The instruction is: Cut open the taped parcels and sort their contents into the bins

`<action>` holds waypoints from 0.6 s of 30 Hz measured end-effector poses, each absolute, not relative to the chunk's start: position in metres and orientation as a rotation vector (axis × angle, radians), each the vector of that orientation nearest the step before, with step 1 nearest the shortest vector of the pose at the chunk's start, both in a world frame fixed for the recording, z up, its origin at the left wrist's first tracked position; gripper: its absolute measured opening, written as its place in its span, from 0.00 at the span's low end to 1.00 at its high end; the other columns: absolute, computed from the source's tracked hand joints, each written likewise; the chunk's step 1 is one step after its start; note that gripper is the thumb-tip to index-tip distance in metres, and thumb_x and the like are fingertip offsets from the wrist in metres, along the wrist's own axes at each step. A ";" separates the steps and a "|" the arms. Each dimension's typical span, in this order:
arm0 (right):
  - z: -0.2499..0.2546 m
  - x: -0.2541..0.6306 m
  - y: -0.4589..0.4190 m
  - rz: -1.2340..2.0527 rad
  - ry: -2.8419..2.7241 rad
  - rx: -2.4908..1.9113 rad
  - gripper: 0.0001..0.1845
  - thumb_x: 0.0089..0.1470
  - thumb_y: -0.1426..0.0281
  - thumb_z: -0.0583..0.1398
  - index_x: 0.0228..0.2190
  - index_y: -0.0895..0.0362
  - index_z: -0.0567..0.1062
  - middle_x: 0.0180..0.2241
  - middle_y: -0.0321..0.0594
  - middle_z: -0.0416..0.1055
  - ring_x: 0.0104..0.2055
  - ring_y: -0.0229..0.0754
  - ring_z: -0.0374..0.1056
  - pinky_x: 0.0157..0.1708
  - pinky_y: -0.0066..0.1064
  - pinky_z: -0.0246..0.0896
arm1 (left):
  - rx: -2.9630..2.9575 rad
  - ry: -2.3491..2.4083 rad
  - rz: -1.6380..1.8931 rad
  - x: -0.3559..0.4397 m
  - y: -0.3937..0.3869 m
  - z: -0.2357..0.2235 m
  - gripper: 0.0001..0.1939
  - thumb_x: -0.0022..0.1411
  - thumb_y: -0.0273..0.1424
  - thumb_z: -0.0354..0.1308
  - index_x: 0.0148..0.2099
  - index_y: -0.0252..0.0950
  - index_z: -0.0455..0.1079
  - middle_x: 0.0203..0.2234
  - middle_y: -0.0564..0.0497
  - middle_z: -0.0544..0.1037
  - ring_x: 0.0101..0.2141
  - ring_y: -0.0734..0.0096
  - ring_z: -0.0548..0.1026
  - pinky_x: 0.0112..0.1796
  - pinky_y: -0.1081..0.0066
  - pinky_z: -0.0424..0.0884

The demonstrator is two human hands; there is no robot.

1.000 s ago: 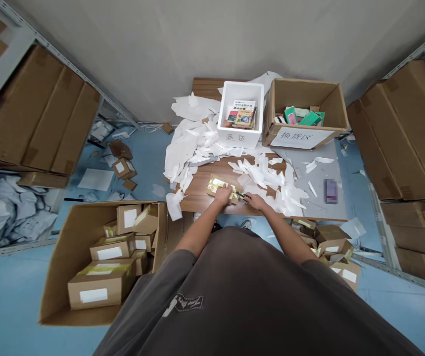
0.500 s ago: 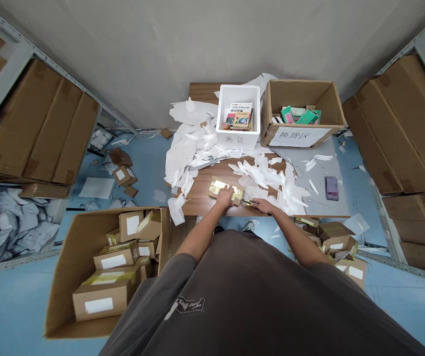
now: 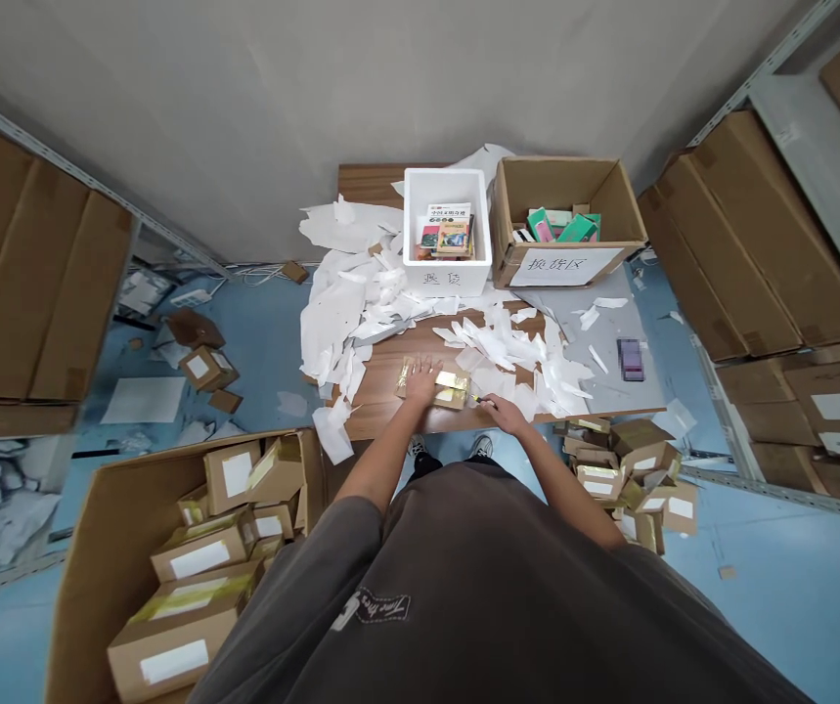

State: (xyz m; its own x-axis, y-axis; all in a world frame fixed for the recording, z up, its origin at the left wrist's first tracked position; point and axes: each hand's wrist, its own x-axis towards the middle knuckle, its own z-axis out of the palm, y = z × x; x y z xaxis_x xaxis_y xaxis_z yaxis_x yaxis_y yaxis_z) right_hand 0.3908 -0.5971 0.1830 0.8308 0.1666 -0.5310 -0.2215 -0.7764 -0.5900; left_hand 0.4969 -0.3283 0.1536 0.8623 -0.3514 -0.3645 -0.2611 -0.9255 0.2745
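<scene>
A small cardboard box (image 3: 456,393) with shiny tape lies flat near the front edge of the table. On its left part rests my left hand (image 3: 423,379), fingers stretched out over the top and holding it down. My right hand (image 3: 504,413) is closed round a slim black-and-yellow box cutter (image 3: 477,398), whose tip is at the box's right end. Whether the blade touches the tape is too small to tell. Torn white paper (image 3: 493,342) lies just behind and to the right of the box.
A white foam bin (image 3: 447,282) with books and a cardboard carton (image 3: 570,267) with green boxes stand at the table's back. A phone (image 3: 631,360) lies at right. A large carton (image 3: 97,528) of parcels is at lower left; opened boxes (image 3: 640,460) lie at right.
My left hand has gone from gripping the small box to lying spread on it. The box cutter has drawn back from the box's top to its right end. The view has turned right.
</scene>
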 end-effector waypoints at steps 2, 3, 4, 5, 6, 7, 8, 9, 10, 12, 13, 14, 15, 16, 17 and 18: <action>0.186 0.392 -0.591 0.766 0.008 -2.420 0.22 0.76 0.54 0.52 0.58 0.51 0.75 0.57 0.47 0.78 0.57 0.53 0.74 0.52 0.35 0.65 | 2.815 -0.506 -0.546 0.493 -0.324 0.153 0.37 0.73 0.45 0.60 0.79 0.47 0.60 0.78 0.44 0.59 0.79 0.44 0.45 0.74 0.42 0.46; 0.188 0.392 -0.587 0.779 0.007 -2.469 0.23 0.76 0.54 0.52 0.60 0.52 0.74 0.57 0.48 0.77 0.56 0.53 0.74 0.52 0.35 0.65 | 2.818 -0.514 -0.509 0.490 -0.322 0.152 0.35 0.75 0.44 0.58 0.79 0.46 0.61 0.78 0.43 0.59 0.79 0.44 0.46 0.74 0.43 0.46; 0.190 0.393 -0.583 0.794 0.012 -2.517 0.24 0.76 0.54 0.52 0.62 0.52 0.73 0.57 0.50 0.77 0.56 0.53 0.74 0.52 0.36 0.65 | 2.824 -0.514 -0.477 0.487 -0.321 0.152 0.34 0.76 0.43 0.56 0.79 0.45 0.61 0.78 0.42 0.59 0.79 0.44 0.47 0.74 0.43 0.47; 0.192 0.394 -0.578 0.810 0.015 -2.558 0.24 0.77 0.54 0.52 0.64 0.53 0.71 0.57 0.51 0.76 0.55 0.53 0.75 0.51 0.36 0.64 | 2.829 -0.510 -0.453 0.483 -0.319 0.152 0.33 0.76 0.43 0.55 0.79 0.44 0.62 0.77 0.42 0.60 0.78 0.44 0.48 0.74 0.43 0.48; 0.194 0.395 -0.574 0.823 0.014 -2.589 0.24 0.77 0.54 0.52 0.64 0.53 0.70 0.58 0.51 0.75 0.54 0.53 0.75 0.51 0.36 0.64 | 2.834 -0.501 -0.436 0.480 -0.319 0.151 0.33 0.77 0.43 0.54 0.79 0.45 0.62 0.77 0.42 0.61 0.78 0.45 0.49 0.74 0.43 0.48; 0.196 0.396 -0.570 0.830 0.010 -2.614 0.24 0.77 0.54 0.53 0.64 0.53 0.70 0.58 0.51 0.75 0.54 0.53 0.75 0.50 0.36 0.64 | 2.840 -0.491 -0.424 0.478 -0.318 0.151 0.32 0.77 0.43 0.54 0.79 0.46 0.62 0.76 0.42 0.63 0.78 0.45 0.50 0.73 0.42 0.49; 0.198 0.396 -0.566 0.831 0.010 -2.638 0.24 0.77 0.54 0.53 0.64 0.53 0.69 0.58 0.51 0.74 0.53 0.52 0.75 0.50 0.35 0.64 | 2.844 -0.482 -0.418 0.475 -0.318 0.151 0.32 0.77 0.43 0.54 0.79 0.48 0.61 0.75 0.42 0.65 0.78 0.46 0.51 0.73 0.42 0.49; 0.199 0.396 -0.563 0.827 0.012 -2.665 0.23 0.77 0.54 0.53 0.64 0.53 0.69 0.58 0.51 0.74 0.53 0.52 0.75 0.50 0.35 0.64 | 2.848 -0.479 -0.414 0.473 -0.318 0.151 0.32 0.77 0.43 0.55 0.79 0.49 0.61 0.75 0.42 0.66 0.78 0.46 0.51 0.73 0.42 0.49; 0.200 0.395 -0.561 0.821 0.017 -2.695 0.23 0.77 0.54 0.53 0.63 0.52 0.69 0.58 0.51 0.74 0.53 0.52 0.75 0.50 0.35 0.64 | 2.849 -0.480 -0.409 0.471 -0.319 0.151 0.32 0.76 0.43 0.55 0.78 0.49 0.61 0.74 0.42 0.66 0.78 0.47 0.51 0.73 0.42 0.49; 0.200 0.390 -0.559 0.804 0.042 -2.761 0.22 0.78 0.54 0.53 0.63 0.52 0.69 0.58 0.51 0.73 0.54 0.52 0.75 0.50 0.36 0.64 | 2.850 -0.483 -0.401 0.467 -0.320 0.152 0.31 0.77 0.43 0.54 0.78 0.49 0.62 0.75 0.43 0.65 0.78 0.48 0.50 0.73 0.43 0.49; 0.200 0.386 -0.559 0.795 0.063 -2.794 0.22 0.78 0.54 0.52 0.63 0.52 0.68 0.58 0.51 0.73 0.54 0.53 0.75 0.49 0.36 0.64 | 2.849 -0.479 -0.403 0.466 -0.321 0.152 0.31 0.77 0.42 0.54 0.78 0.48 0.62 0.76 0.43 0.64 0.78 0.48 0.50 0.73 0.44 0.49; 0.199 0.381 -0.558 0.785 0.093 -2.822 0.22 0.78 0.54 0.51 0.64 0.52 0.68 0.58 0.52 0.73 0.53 0.53 0.75 0.49 0.36 0.64 | 2.847 -0.471 -0.407 0.465 -0.322 0.153 0.31 0.77 0.42 0.54 0.78 0.48 0.62 0.77 0.44 0.63 0.78 0.48 0.49 0.73 0.44 0.49; 0.198 0.376 -0.557 0.778 0.131 -2.844 0.23 0.79 0.54 0.50 0.64 0.51 0.67 0.57 0.52 0.73 0.52 0.53 0.76 0.48 0.36 0.64 | 2.845 -0.461 -0.413 0.464 -0.323 0.154 0.31 0.77 0.42 0.54 0.78 0.48 0.61 0.77 0.44 0.62 0.78 0.48 0.49 0.73 0.44 0.49; 0.197 0.373 -0.556 0.773 0.172 -2.859 0.23 0.79 0.54 0.49 0.64 0.51 0.67 0.57 0.52 0.73 0.52 0.53 0.76 0.48 0.37 0.64 | 2.842 -0.450 -0.419 0.463 -0.324 0.154 0.32 0.77 0.42 0.55 0.78 0.48 0.61 0.77 0.44 0.62 0.78 0.47 0.49 0.73 0.43 0.49; 0.195 0.371 -0.554 0.769 0.202 -2.867 0.23 0.79 0.54 0.48 0.64 0.52 0.67 0.57 0.52 0.73 0.51 0.53 0.76 0.48 0.37 0.64 | 2.840 -0.440 -0.423 0.463 -0.325 0.155 0.32 0.76 0.42 0.57 0.78 0.49 0.61 0.77 0.43 0.62 0.78 0.46 0.49 0.73 0.43 0.49; 0.194 0.370 -0.553 0.768 0.216 -2.868 0.23 0.79 0.54 0.48 0.64 0.52 0.67 0.57 0.52 0.73 0.51 0.53 0.76 0.47 0.37 0.64 | 2.841 -0.433 -0.425 0.464 -0.325 0.156 0.33 0.75 0.42 0.58 0.78 0.49 0.61 0.76 0.43 0.63 0.78 0.46 0.50 0.72 0.42 0.49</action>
State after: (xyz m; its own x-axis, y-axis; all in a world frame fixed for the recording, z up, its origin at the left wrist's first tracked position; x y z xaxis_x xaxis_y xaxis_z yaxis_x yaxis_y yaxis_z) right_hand 0.3704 -0.5526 0.1942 0.8575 -0.0967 -0.5053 -0.1811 -0.9761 -0.1205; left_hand 0.4638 -0.3253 0.1555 0.9140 -0.3220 -0.2470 -0.2534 -0.9282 0.2724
